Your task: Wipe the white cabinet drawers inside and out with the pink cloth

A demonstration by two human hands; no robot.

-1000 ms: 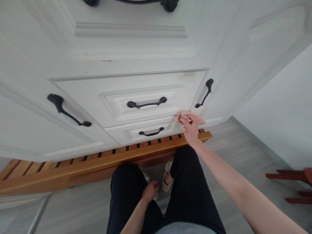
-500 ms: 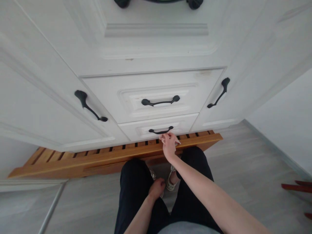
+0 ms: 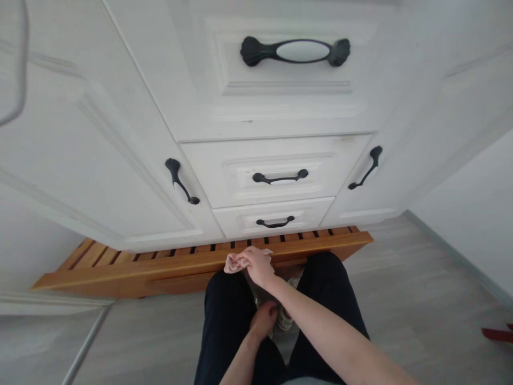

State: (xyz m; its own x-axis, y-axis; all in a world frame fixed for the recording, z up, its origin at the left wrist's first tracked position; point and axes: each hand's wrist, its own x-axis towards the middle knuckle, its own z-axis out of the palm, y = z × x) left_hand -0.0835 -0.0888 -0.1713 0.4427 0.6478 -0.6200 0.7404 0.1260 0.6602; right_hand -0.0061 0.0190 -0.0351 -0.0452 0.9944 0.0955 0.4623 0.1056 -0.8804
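My right hand (image 3: 259, 266) is closed on a crumpled pale pink cloth (image 3: 235, 263). It is above the front edge of a slatted wooden bench (image 3: 180, 265), near my left knee; I cannot tell whether the cloth touches the wood. Low between my knees rests my left hand (image 3: 263, 320), its fingers curled in with nothing visible in them. Just beyond the bench is a small bottom drawer (image 3: 244, 220) of a white cabinet, with a dark curved handle (image 3: 275, 223). Its front is shut, and neither hand touches it.
Above are a middle drawer (image 3: 232, 174) and a large top drawer (image 3: 236, 115), both with dark handles. Cabinet doors with similar handles (image 3: 182, 182) flank them. A white wall (image 3: 468, 214) stands on the right. Dark red pieces (image 3: 497, 335) lie at the far right on grey flooring.
My right hand has moved left and back with the cloth, away from the bottom drawer's handle. My left hand stays low between the knees. The view has shifted, showing more of the top drawer.
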